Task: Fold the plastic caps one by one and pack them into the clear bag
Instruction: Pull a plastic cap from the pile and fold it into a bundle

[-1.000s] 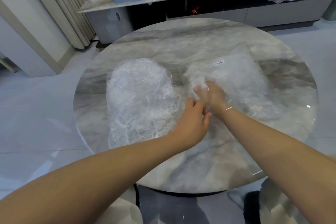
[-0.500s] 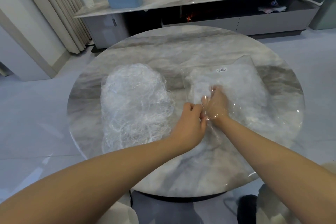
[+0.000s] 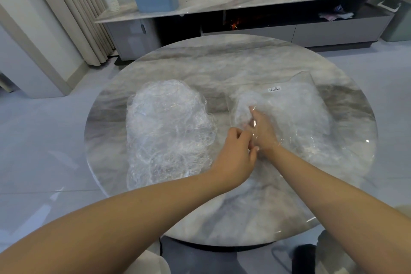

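Deeper into the clear bag [image 3: 289, 113] than a second ago, the right hand [image 3: 263, 133] now sits past the mouth with film over its knuckles, and the view has tipped up to show more of the far sideboard. Whether its fingers are clenched on a folded cap or already letting go I cannot tell, since the wrinkled film hides them. Its partner, the left hand [image 3: 235, 153], is curled at the bag's near-left opening and appears to pinch the edge to hold it open. On the left of the round table [image 3: 222, 66] lies the pile of plastic caps [image 3: 169, 131], well apart from the bag, so much of the work looks undone. My worry is the withdrawal: thin film clings to skin, and pulling the right hand out may drag the cap back or undo its fold. If the left hand's pinch slips, the mouth would probably collapse round the wrist. The light bag could also slide on the smooth marble.
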`<state>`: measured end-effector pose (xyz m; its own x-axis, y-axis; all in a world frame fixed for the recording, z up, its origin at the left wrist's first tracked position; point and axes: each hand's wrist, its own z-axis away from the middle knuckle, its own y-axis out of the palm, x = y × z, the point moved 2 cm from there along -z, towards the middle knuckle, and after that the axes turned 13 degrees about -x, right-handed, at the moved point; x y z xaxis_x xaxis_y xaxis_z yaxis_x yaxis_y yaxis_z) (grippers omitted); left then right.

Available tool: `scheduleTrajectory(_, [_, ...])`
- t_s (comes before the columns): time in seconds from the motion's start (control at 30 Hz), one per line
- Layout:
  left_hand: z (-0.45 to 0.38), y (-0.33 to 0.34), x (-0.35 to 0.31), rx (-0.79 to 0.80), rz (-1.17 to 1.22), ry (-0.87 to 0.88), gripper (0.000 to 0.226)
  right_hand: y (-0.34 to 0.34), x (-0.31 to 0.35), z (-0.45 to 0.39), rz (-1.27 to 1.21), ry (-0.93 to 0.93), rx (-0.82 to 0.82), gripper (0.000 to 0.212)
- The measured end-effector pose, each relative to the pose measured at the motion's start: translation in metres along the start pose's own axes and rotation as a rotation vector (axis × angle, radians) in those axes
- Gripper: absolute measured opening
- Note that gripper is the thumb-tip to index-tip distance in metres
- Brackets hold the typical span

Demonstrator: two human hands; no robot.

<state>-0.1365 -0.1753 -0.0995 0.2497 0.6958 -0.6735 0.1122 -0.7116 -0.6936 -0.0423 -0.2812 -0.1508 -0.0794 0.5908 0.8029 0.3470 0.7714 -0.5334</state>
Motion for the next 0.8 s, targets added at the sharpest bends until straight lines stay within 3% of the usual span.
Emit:
scheduleTrajectory(0.1, [0.0, 0.0, 0.0, 0.001, -0.029, 0.023, 0.012, -0.006, 0.005, 0.012, 0.168, -0.078, -0.038, 0.04])
scheduleTrajectory(0.17, [0.0, -0.002, 0.001, -0.003, -0.051, 0.034, 0.015, -0.01, 0.011, 0.018, 0.29, -0.223, 0.036, 0.008])
scheduleTrajectory(0.27, [-0.001, -0.007, 0.001, -0.022, -0.092, 0.052, 0.018, -0.016, 0.011, 0.026, 0.299, -0.144, 0.219, 0.054])
scheduleTrajectory(0.33, [-0.002, -0.01, 0.004, -0.017, -0.13, 0.015, 0.019, -0.026, 0.014, 0.033, 0.324, -0.06, 0.256, 0.064])
scheduleTrajectory(0.47, [0.001, -0.009, 0.013, 0.113, -0.266, -0.049, 0.04, -0.053, 0.01, 0.054, 0.443, -0.073, 0.446, 0.068])
scheduleTrajectory(0.6, [0.009, -0.01, 0.014, 0.207, -0.373, -0.001, 0.064, -0.087, 0.017, 0.074, 0.579, -0.237, 0.594, 0.066])
scheduleTrajectory(0.8, [0.025, -0.011, 0.012, 0.274, -0.401, -0.005, 0.075, -0.118, 0.03, 0.099, 0.738, -0.363, 0.742, 0.059])
